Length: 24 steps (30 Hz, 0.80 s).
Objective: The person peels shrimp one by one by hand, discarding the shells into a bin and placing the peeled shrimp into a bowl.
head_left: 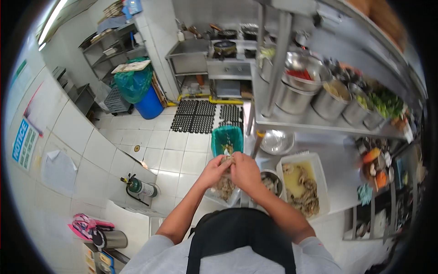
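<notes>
My left hand [213, 172] and my right hand [245, 170] meet in front of me, fingers closed on a small greyish piece that looks like a shrimp [226, 158]. Just beyond them stands a bin with a green liner [221, 135], with pale scraps inside. Partly hidden below my hands is a clear container [235, 197] of greyish-brown shrimp. To the right of my right wrist, a round metal bowl [279, 177] holds pale pieces. Beside that, a white tub [318, 170] contains shrimp in yellowish liquid.
A steel table [340, 182] with an empty metal bowl [276, 142] extends to my right. Above it, a shelf [296, 124] carries metal pots. Black mats [193, 117] lie before the stove; a fire extinguisher [141, 187] stands left, and a blue barrel [149, 106] farther back.
</notes>
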Tool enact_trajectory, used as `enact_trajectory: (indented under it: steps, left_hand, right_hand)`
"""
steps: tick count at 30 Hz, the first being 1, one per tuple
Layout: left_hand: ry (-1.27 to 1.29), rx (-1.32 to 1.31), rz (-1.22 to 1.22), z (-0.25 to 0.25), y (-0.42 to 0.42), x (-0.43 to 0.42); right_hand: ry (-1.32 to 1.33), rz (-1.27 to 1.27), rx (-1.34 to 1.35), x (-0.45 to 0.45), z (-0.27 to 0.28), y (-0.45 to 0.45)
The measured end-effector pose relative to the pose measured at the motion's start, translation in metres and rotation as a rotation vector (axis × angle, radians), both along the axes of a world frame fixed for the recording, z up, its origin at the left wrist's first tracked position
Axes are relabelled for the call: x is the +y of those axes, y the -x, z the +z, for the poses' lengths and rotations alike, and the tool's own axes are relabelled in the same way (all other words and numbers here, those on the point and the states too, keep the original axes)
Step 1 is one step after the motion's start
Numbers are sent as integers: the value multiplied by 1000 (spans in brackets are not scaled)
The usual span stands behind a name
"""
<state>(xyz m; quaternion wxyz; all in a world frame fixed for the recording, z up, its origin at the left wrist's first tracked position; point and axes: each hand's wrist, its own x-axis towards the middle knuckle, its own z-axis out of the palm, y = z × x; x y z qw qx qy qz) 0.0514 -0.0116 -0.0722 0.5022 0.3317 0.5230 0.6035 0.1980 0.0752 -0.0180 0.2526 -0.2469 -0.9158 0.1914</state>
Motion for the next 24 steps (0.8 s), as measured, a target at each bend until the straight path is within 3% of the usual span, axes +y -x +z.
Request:
enact_trajectory:
  steps: [2, 6, 9, 12, 18, 24]
  left_hand:
    - [-4, 14, 94, 2, 14, 2]
    - [39, 420, 167, 10, 41, 6]
    - [70, 516, 310, 6, 45, 11]
    - [63, 362, 365, -21, 49, 23]
    - [71, 645, 582, -23, 43, 32]
    - [130, 689, 600, -5, 33, 34]
  right_hand:
    - [-65, 36, 16, 3, -1, 22]
    - [-135, 128, 20, 11, 3, 51]
    - [-126, 130, -53, 20, -7, 68]
    - [-125, 137, -78, 28, -13, 77]
    - [-76, 99, -107, 28, -12, 84]
    - [-31, 49, -99, 27, -18, 81]
